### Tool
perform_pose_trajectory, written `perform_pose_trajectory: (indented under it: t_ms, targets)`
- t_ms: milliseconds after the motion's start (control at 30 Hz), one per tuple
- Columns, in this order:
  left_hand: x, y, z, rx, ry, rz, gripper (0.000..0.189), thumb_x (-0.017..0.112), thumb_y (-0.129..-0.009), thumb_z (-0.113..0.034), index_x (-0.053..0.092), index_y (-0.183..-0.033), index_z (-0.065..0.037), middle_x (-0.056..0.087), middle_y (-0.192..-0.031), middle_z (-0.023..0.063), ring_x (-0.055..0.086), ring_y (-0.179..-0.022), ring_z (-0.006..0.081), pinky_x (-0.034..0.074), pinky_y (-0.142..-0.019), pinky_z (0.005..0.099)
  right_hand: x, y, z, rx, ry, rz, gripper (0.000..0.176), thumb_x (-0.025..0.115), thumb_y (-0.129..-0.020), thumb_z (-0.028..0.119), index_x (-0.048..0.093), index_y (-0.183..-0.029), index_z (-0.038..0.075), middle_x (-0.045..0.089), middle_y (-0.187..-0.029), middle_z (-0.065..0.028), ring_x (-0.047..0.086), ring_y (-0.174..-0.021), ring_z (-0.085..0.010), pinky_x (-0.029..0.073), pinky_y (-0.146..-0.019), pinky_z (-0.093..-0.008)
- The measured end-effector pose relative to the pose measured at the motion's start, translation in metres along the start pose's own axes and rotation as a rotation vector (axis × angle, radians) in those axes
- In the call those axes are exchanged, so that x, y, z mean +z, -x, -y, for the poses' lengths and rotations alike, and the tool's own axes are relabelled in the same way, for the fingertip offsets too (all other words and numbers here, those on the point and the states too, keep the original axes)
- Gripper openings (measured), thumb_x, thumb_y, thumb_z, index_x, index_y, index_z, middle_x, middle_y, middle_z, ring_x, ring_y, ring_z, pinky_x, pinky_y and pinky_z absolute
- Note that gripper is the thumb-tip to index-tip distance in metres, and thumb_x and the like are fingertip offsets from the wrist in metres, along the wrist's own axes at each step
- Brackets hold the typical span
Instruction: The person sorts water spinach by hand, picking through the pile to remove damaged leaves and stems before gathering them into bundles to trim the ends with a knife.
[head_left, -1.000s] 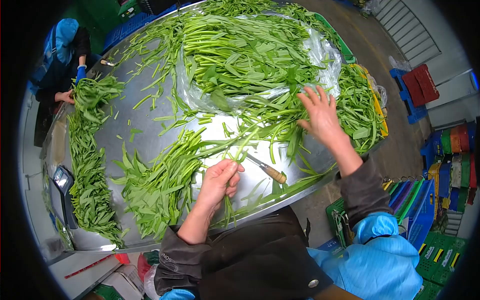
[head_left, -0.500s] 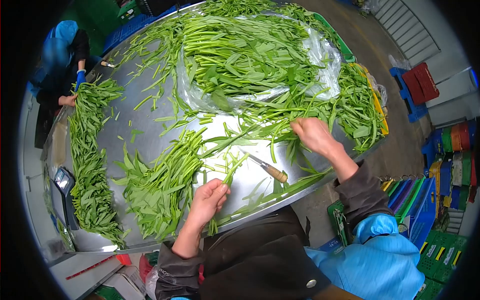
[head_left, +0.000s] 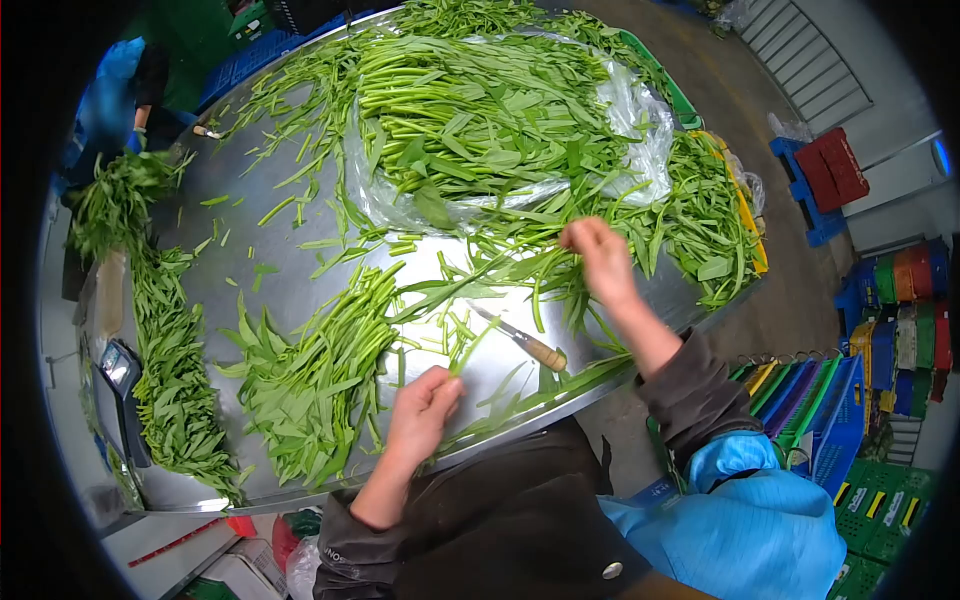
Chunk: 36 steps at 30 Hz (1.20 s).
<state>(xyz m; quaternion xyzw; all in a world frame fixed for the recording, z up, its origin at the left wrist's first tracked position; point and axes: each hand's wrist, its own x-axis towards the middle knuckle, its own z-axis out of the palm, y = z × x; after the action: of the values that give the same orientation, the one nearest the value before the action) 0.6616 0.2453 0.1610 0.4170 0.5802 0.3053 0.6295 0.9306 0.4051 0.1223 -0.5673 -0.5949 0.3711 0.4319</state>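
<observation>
My left hand grips a few green stalks near the front edge of the round steel table. My right hand is closed on a bunch of leafy green stems pulled from the loose greens at the right. A knife with a wooden handle lies flat on the table between my two hands. A sorted pile of greens lies just left of my left hand. A large heap of greens on clear plastic sheet fills the table's far side.
A long row of greens runs along the table's left rim beside a scale. Another person in blue handles a bundle at the far left. Coloured crates stand at the right, green and blue ones below.
My right hand closed on stems and drew them left toward me. My left hand pulled back to the table's edge with its stalks. The other person lifted a bundle.
</observation>
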Motion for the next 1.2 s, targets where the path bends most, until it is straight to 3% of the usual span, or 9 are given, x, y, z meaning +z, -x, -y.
perform_pose_trajectory:
  t_ms: [100,300,500,600,833,933,1067,1133,1200]
  targets:
    - [-0.004,-0.003,-0.006,-0.029,0.259,-0.086,0.015,0.059,-0.094,-0.02,0.06,-0.084,-0.009,0.046,-0.058,-0.007,0.038,-0.051,0.001,0.026,-0.046,0.0181,-0.021,-0.026,-0.016,-0.089,0.308,-0.123,0.023,0.058,-0.09,0.026,0.066,-0.105,0.01,0.063,-0.095,-0.0105,0.06,-0.086,-0.0261,0.048,-0.08,-0.0343]
    - [-0.008,-0.023,-0.025,0.029,0.346,-0.228,0.008,0.065,-0.089,-0.012,0.064,-0.094,-0.006,0.048,-0.055,-0.0083,0.035,-0.044,0.0002,0.024,-0.041,0.0177,-0.008,-0.045,-0.036,-0.482,0.924,0.205,0.02,0.07,-0.076,0.018,0.067,-0.094,0.011,0.06,-0.099,-0.0036,0.054,-0.097,-0.0257,0.042,-0.085,-0.0393]
    - [-0.002,-0.047,-0.046,0.221,0.15,-0.277,0.019,0.067,-0.084,-0.006,0.065,-0.101,0.002,0.066,-0.082,0.007,0.061,-0.072,0.0104,0.046,-0.063,0.0198,-0.025,-0.031,0.035,-0.595,0.612,0.384,0.014,0.067,-0.08,0.017,0.063,-0.089,0.007,0.061,-0.081,-0.0112,0.057,-0.082,-0.0312,0.045,-0.08,-0.0408]
    - [0.02,-0.057,-0.076,0.733,-0.379,-0.419,0.025,0.07,-0.078,-0.005,0.067,-0.103,-0.005,0.068,-0.084,0.0118,0.065,-0.072,0.022,0.05,-0.063,0.0307,-0.017,-0.013,0.078,-0.518,0.36,0.536,0.015,0.065,-0.082,0.016,0.062,-0.093,0.006,0.062,-0.085,-0.0109,0.059,-0.082,-0.0306,0.048,-0.073,-0.0382]
    - [0.014,-0.054,-0.073,0.469,-0.649,-0.224,0.017,0.074,-0.075,-0.013,0.072,-0.091,-0.007,0.067,-0.076,0.0149,0.063,-0.063,0.0316,0.05,-0.06,0.0362,-0.024,-0.004,0.077,-0.102,-0.013,0.729,0.017,0.063,-0.085,0.015,0.062,-0.096,0.003,0.067,-0.086,-0.0057,0.062,-0.079,-0.013,0.048,-0.072,-0.0291]
    - [0.001,-0.047,-0.056,0.327,-0.603,-0.189,0.015,0.076,-0.074,-0.01,0.072,-0.087,-0.003,0.067,-0.071,0.0111,0.06,-0.06,0.0201,0.047,-0.059,0.0307,-0.041,-0.012,0.055,0.025,0.075,0.657,0.016,0.062,-0.087,0.014,0.062,-0.095,0.001,0.063,-0.081,-0.0006,0.056,-0.076,-0.0078,0.047,-0.07,-0.0257]
    - [-0.015,-0.042,-0.048,0.17,-0.163,-0.146,0.014,0.074,-0.078,-0.006,0.07,-0.088,0.002,0.067,-0.07,0.005,0.057,-0.06,0.0087,0.044,-0.056,0.023,-0.06,-0.022,0.036,-0.065,0.528,0.483,0.024,0.065,-0.083,0.02,0.065,-0.1,0.003,0.067,-0.088,-0.0093,0.065,-0.087,-0.0216,0.05,-0.078,-0.0332]
    - [-0.019,-0.042,-0.053,0.09,0.08,-0.119,0.013,0.072,-0.081,-0.008,0.067,-0.09,0.001,0.068,-0.072,0.0055,0.052,-0.053,0.0039,0.036,-0.047,0.0171,-0.054,-0.02,0.033,-0.617,0.854,0.255,0.035,0.069,-0.083,0.022,0.06,-0.111,0.002,0.067,-0.085,-0.0059,0.063,-0.081,-0.0199,0.049,-0.08,-0.0311]
    - [-0.016,-0.039,-0.057,0.071,0.101,-0.129,0.011,0.071,-0.082,-0.008,0.067,-0.089,-0.001,0.068,-0.072,0.0047,0.048,-0.049,0.0024,0.033,-0.044,0.017,-0.034,-0.018,0.045,-0.572,0.554,0.307,0.04,0.07,-0.083,0.023,0.058,-0.115,0.002,0.067,-0.087,-0.0069,0.064,-0.08,-0.0191,0.05,-0.079,-0.0307]
